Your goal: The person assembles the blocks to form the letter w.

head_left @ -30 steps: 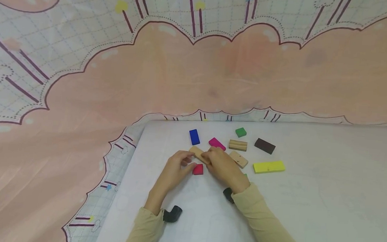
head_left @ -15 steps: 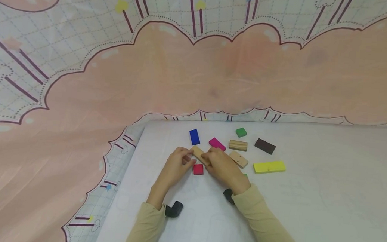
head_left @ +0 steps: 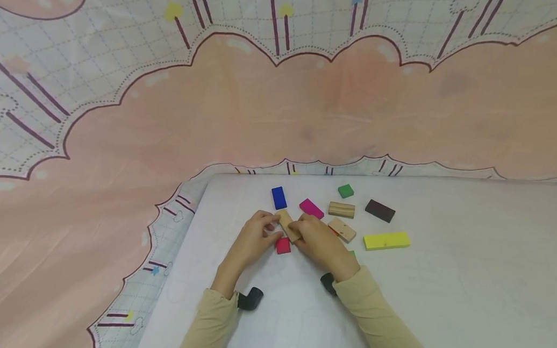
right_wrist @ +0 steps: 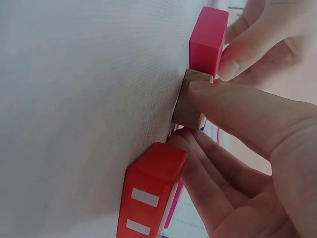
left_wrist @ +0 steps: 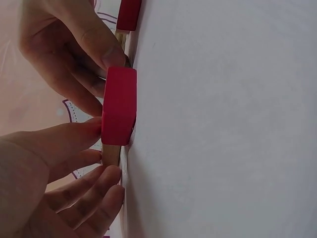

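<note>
Both hands on the plain wood block (head_left: 286,222), lying flat on the counter (head_left: 445,293). Left hand (head_left: 253,241) pinches its far end, right hand (head_left: 319,240) grips the near end. Red block (head_left: 283,245) sits touching it, nearer the person, w/ left thumb against it.

- My left hand (head_left: 253,240) moved a little forward, and its fingers now lie against the plain wooden block (head_left: 287,224).
- The block has turned steeper between my hands, nearer to my right hand (head_left: 321,242).

Head view looks down; wrist views close, sharing red block (head_left: 283,245).
</note>
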A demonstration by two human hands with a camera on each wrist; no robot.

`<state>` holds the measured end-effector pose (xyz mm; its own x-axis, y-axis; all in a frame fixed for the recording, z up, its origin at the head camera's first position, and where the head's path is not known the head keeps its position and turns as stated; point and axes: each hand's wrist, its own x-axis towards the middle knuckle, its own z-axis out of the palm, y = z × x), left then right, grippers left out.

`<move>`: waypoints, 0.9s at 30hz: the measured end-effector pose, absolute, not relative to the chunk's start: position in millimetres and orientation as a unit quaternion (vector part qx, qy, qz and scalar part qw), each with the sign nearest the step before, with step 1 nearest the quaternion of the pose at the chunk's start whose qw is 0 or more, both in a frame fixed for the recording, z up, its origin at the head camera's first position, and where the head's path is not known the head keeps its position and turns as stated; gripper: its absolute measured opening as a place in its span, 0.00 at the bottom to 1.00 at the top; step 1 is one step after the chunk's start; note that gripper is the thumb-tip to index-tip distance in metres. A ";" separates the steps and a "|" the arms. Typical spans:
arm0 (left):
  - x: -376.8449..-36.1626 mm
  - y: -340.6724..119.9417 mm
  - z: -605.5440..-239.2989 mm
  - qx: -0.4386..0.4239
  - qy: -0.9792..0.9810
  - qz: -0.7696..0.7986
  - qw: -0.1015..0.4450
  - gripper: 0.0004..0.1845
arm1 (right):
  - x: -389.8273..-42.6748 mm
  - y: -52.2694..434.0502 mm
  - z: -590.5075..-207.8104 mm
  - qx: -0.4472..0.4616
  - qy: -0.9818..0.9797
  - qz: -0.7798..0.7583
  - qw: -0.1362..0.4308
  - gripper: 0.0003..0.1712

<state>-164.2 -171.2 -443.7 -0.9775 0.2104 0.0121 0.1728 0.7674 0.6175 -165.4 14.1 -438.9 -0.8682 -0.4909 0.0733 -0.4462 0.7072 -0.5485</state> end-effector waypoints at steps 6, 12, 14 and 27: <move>-164.8 -170.7 -444.4 0.105 0.940 0.325 0.026 0.23 | -165.0 13.8 -439.5 -0.258 0.922 -0.286 0.037 0.17; -164.8 -169.0 -444.9 0.102 0.937 0.332 0.030 0.25 | -164.5 14.3 -438.7 -0.253 0.923 -0.288 0.031 0.17; -164.0 -169.4 -445.5 0.103 0.936 0.335 0.033 0.25 | -164.3 13.7 -438.5 -0.249 0.924 -0.288 0.033 0.18; -164.0 -171.6 -447.3 0.116 0.933 0.338 0.037 0.26 | -167.5 9.3 -441.6 -0.252 0.925 -0.284 0.003 0.16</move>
<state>-164.0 -171.6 -447.3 -0.9704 0.2412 0.0086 0.1907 0.7444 0.6400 -167.5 9.3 -441.6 -0.8727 -0.4687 0.1371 -0.4648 0.7112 -0.5275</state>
